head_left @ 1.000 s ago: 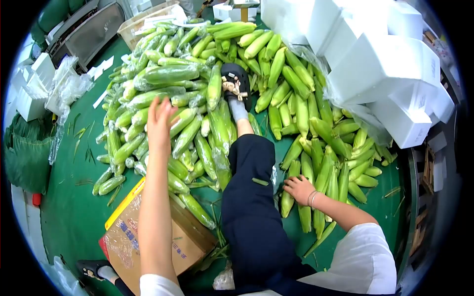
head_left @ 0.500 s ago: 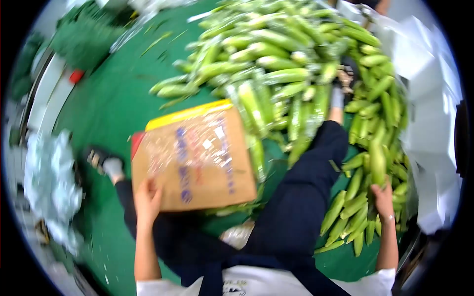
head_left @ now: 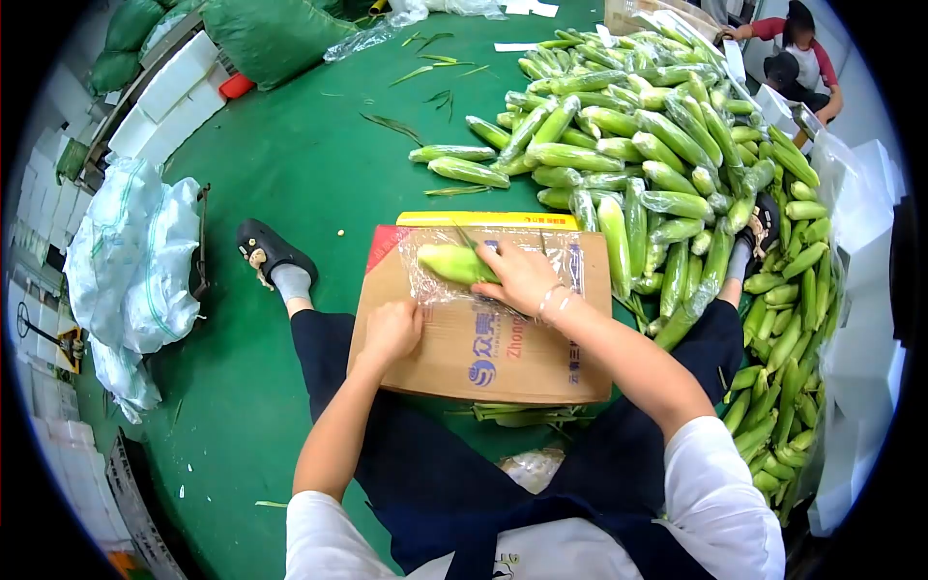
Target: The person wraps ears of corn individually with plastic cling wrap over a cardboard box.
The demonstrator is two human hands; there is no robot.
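Note:
A flat cardboard box (head_left: 435, 353) with printed lettering lies across my lap. Clear plastic film (head_left: 570, 256) is spread on top of it. On the film rests a husked-green ear of corn (head_left: 449, 263), its pale end pointing left. My right hand (head_left: 522, 280) grips the corn's right end, thumb on the near side and fingers over the far side. With curled fingers, my left hand (head_left: 391, 333) pinches the film's near left corner; the fingertips are partly hidden. A yellow strip of packaging (head_left: 493, 220) shows along the box's far edge.
Film-wrapped corn ears (head_left: 619, 155) are heaped ahead and right. Unwrapped corn (head_left: 788, 358) lines my right side beside white sheeting (head_left: 860, 290). Bundled pale-blue sacks (head_left: 135, 261) stand left. Another person (head_left: 797, 53) crouches at the far right. Husk bits (head_left: 391, 126) litter the green floor.
My right hand has come from the corn pile on the right to the box, bringing an ear onto the film. My left hand has closed at the film's corner. The view has shifted.

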